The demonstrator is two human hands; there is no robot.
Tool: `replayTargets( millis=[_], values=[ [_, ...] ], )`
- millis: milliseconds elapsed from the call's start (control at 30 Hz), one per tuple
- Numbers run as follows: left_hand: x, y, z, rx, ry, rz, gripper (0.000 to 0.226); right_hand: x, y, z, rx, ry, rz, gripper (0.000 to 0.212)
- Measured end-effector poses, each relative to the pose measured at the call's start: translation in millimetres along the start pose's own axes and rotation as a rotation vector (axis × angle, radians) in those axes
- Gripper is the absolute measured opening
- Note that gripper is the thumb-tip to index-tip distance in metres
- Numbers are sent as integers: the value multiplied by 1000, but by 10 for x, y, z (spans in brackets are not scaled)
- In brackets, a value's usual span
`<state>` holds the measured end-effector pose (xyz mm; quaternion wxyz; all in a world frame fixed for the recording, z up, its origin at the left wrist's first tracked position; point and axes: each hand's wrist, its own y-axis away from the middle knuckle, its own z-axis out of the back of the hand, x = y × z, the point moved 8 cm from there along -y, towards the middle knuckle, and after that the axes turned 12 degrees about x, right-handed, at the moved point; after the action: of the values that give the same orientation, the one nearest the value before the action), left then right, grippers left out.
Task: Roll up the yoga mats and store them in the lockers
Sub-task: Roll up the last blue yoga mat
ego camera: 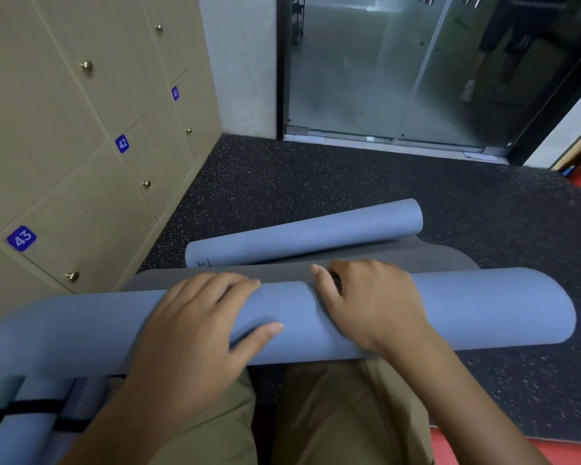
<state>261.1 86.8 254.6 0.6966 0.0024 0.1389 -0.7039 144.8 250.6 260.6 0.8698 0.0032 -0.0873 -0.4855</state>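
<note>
Speckled black floor (316,182) beneath khaki-clad knees. Left hand (195,333) lies flat, fingers spread, on the blue yoga mat roll (483,307); right hand (369,303) curls its fingertips over the roll's far edge. Farther: the mat's curled free end (302,233), numbered beige lockers (81,135) left, glass door (399,68) beyond.

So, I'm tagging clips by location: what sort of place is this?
Probably a gym changing area: numbered lockers, speckled rubber floor, and a yoga mat being rolled.

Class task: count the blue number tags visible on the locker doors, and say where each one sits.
3: tag 43 nearest, tag 42 midway, tag 41 farthest. Others may lie out of view.
</note>
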Motion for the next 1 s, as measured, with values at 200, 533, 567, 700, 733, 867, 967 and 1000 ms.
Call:
replayTargets(
  millis=[200,533,567,700,733,867,967,1000],
  values=[
    [-4,-101,-177,-32,-119,-20,71,-51,-338,-84,252,-119,-14,59],
    [235,-625,-230,192,-49,104,72,-63,-84,16,-259,51,140,49],
    [267,-684,-256,245,-33,125,72,-99,-47,-6,-277,57,138,49],
    [367,-927,-356,442,66,142,74,-207,-22,-35,-342,47,136,57],
    [384,-979,-382,487,90,150,72,-227,-50,-43,-361,48,136,56],
    [492,-1135,-462,559,171,190,59,-273,-269,-15,-399,63,133,52],
    [576,-1176,-384,425,184,208,60,-302,-487,-17,-342,82,115,52],
    [571,-1163,-335,369,163,197,59,-311,-555,-13,-313,83,107,54]
  ],
)
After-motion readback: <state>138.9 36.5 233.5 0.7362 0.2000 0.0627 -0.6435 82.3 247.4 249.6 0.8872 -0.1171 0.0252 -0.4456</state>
